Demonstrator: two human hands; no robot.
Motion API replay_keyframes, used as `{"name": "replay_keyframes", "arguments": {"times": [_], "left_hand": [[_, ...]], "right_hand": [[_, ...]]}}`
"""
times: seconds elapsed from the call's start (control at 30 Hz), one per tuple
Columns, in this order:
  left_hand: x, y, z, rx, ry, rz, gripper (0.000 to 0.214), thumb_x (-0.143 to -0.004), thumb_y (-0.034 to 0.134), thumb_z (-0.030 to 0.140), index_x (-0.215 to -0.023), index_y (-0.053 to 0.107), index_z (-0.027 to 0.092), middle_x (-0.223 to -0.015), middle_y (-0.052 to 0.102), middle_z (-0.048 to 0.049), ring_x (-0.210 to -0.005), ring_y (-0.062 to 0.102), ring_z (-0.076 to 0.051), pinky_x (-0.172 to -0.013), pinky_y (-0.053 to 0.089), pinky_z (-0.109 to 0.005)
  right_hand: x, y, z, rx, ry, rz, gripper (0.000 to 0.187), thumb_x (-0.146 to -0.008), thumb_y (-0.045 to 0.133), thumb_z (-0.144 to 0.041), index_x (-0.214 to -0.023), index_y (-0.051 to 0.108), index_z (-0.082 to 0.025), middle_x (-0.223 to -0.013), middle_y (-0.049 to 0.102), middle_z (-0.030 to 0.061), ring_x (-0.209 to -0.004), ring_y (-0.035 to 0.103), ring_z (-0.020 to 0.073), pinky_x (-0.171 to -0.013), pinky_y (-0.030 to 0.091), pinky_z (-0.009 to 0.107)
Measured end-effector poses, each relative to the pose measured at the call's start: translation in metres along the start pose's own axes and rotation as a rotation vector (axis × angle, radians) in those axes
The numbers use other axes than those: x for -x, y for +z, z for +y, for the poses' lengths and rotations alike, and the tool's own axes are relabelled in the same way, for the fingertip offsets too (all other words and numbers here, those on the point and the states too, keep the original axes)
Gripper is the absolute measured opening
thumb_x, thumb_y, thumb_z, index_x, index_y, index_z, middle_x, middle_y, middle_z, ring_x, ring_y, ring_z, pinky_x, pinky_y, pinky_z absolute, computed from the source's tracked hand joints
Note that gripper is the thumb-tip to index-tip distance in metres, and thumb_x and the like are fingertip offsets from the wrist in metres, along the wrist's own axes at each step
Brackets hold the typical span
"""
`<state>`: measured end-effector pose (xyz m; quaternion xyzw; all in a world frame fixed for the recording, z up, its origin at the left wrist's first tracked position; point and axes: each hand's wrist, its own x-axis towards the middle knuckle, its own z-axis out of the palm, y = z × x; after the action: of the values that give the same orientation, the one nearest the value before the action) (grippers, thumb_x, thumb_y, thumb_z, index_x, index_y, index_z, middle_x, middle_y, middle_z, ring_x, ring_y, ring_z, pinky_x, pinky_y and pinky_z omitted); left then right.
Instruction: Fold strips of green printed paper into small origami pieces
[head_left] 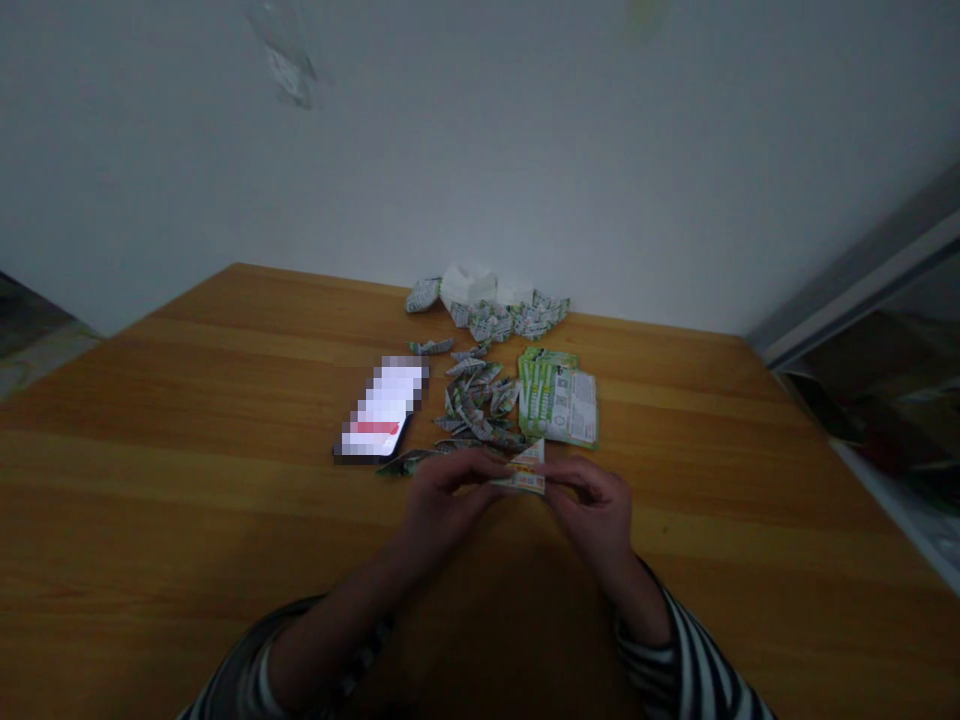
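Note:
Between my two hands is a small folded piece of printed paper (529,482), with a pointed corner standing up. My left hand (454,495) pinches its left side, and my right hand (592,500) pinches its right side. Just beyond the hands lies a loose pile of folded printed paper pieces (480,400), narrow and pointed. To the right of that pile is a fanned stack of green and white printed cards or leaflets (570,405). The fingertips partly cover the held paper.
A phone (382,410) with a lit, blurred screen lies left of the pile on the wooden table (187,420). More folded papers (491,320) and a crumpled white tissue-like piece (469,285) sit by the wall (480,150). A dark shelf-like opening (892,380) is at the right.

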<state>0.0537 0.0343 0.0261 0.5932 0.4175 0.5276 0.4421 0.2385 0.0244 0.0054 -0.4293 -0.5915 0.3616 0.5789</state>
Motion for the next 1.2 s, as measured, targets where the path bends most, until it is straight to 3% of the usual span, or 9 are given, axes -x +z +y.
{"name": "replay_keyframes", "arguments": {"times": [0.17,0.3,0.53,0.67,0.8,0.97,1.03,1.13,1.2], "left_hand": [[0.001,0.009,0.002,0.072,-0.218,0.066,0.004,-0.067,0.077,0.017,-0.067,0.074,0.016,-0.07,0.075,-0.0028,-0.067,0.069,-0.015,-0.066,0.056,-0.023],[0.001,0.015,0.0,0.179,-0.371,0.118,0.018,-0.065,0.081,0.024,-0.065,0.066,0.014,-0.064,0.072,-0.0014,-0.06,0.067,-0.013,-0.059,0.054,-0.02],[-0.002,0.015,-0.006,0.319,-0.455,0.121,0.038,-0.061,0.085,0.026,-0.086,0.058,0.017,-0.061,0.07,0.0022,-0.059,0.069,-0.015,-0.06,0.056,-0.023],[-0.006,0.011,-0.005,0.286,-0.462,0.105,0.032,-0.062,0.084,0.03,-0.08,0.062,0.014,-0.065,0.072,-0.0008,-0.06,0.069,-0.014,-0.058,0.054,-0.021],[-0.011,0.004,-0.002,0.257,-0.419,0.034,0.025,-0.065,0.081,0.032,-0.075,0.068,0.014,-0.069,0.073,-0.0024,-0.064,0.068,-0.015,-0.062,0.054,-0.023],[-0.013,-0.001,-0.007,-0.041,-0.265,-0.012,0.012,-0.07,0.076,0.027,-0.067,0.072,0.015,-0.061,0.068,-0.0001,-0.058,0.059,-0.013,-0.056,0.047,-0.021],[-0.012,-0.002,-0.008,-0.124,-0.217,-0.018,0.015,-0.072,0.074,0.029,-0.066,0.073,0.015,-0.063,0.066,0.0,-0.06,0.058,-0.012,-0.056,0.045,-0.02],[-0.013,-0.003,-0.007,-0.131,-0.265,-0.111,0.027,-0.077,0.07,0.035,-0.061,0.07,0.014,-0.059,0.064,0.0,-0.057,0.055,-0.011,-0.052,0.041,-0.019],[-0.013,-0.002,-0.004,-0.055,-0.336,-0.177,0.029,-0.079,0.069,0.036,-0.062,0.07,0.013,-0.056,0.064,0.0,-0.053,0.055,-0.01,-0.051,0.041,-0.019]], "right_hand": [[0.001,0.005,-0.004,-0.024,0.004,0.04,0.015,-0.07,0.076,-0.011,-0.079,0.075,-0.023,-0.078,0.077,0.0006,-0.069,0.073,0.0146,-0.067,0.058,0.022],[0.002,0.017,-0.008,-0.146,0.172,0.125,0.007,-0.072,0.075,-0.015,-0.069,0.072,-0.021,-0.068,0.075,-0.0006,-0.062,0.071,0.0125,-0.061,0.057,0.02],[0.005,0.031,-0.003,-0.337,0.427,0.196,0.011,-0.07,0.079,-0.027,-0.074,0.071,-0.019,-0.073,0.077,0.0022,-0.063,0.072,0.0141,-0.063,0.057,0.023],[0.002,0.028,0.0,-0.344,0.473,0.12,0.018,-0.068,0.08,-0.031,-0.078,0.072,-0.018,-0.077,0.078,0.0044,-0.068,0.074,0.0172,-0.07,0.059,0.028],[-0.002,0.022,0.0,-0.296,0.433,0.005,0.028,-0.064,0.082,-0.032,-0.088,0.074,-0.02,-0.083,0.078,0.0052,-0.078,0.074,0.0218,-0.076,0.06,0.034],[-0.005,0.012,0.004,-0.086,0.351,-0.012,0.016,-0.071,0.076,-0.034,-0.071,0.073,-0.018,-0.06,0.071,0.0014,-0.054,0.066,0.0153,-0.054,0.055,0.025],[-0.007,0.008,0.005,-0.003,0.284,-0.023,0.014,-0.073,0.074,-0.031,-0.069,0.072,-0.018,-0.064,0.07,0.0022,-0.058,0.064,0.0144,-0.053,0.052,0.023],[-0.01,0.004,0.004,-0.006,0.262,-0.03,0.015,-0.072,0.075,-0.031,-0.066,0.07,-0.018,-0.073,0.069,0.0031,-0.066,0.064,0.0144,-0.055,0.05,0.021],[-0.011,0.003,0.003,-0.101,0.363,-0.083,0.018,-0.073,0.075,-0.035,-0.07,0.069,-0.017,-0.065,0.067,0.0007,-0.055,0.06,0.0115,-0.048,0.047,0.02]]}}
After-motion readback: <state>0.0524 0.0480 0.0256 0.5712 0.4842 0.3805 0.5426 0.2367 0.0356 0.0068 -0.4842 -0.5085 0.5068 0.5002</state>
